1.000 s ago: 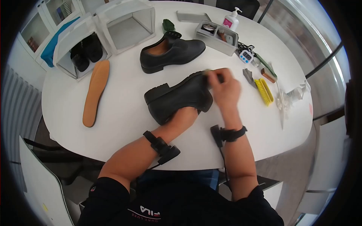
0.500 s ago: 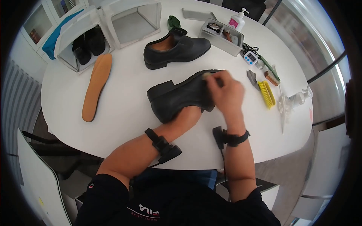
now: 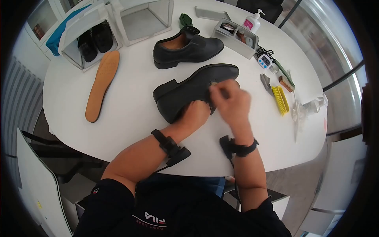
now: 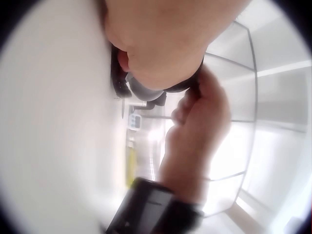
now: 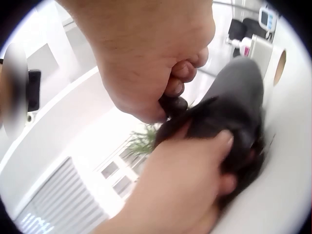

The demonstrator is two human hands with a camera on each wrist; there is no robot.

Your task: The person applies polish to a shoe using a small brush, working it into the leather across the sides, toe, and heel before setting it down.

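A black leather shoe [image 3: 181,93] is tilted on its side over the table, heel to the left and sole edge away from me. My left hand [image 3: 197,110] reaches into its opening and grips it; in the right wrist view the left thumb [image 5: 224,141] lies over the shoe's upper, with the other fingers partly hidden. My right hand [image 3: 233,100] is at the shoe's upper near the toe, fingers curled. Between its thumb and fingers it pinches a small dark piece [image 5: 174,105], mostly covered, whose kind I cannot tell.
The matching black shoe [image 3: 189,49] stands just behind. A tan insole [image 3: 102,87] lies left, near a clear box [image 3: 71,55] with dark shoes. To the right are a grey tray [image 3: 241,47], pump bottle [image 3: 252,21], timer [image 3: 264,61], yellow brush [image 3: 280,100] and wooden brush [image 3: 286,83].
My right hand has moved along the shoe's upper, from near the toe's sole edge back toward the opening. My left hand keeps its grip, and the shoe has turned slightly.
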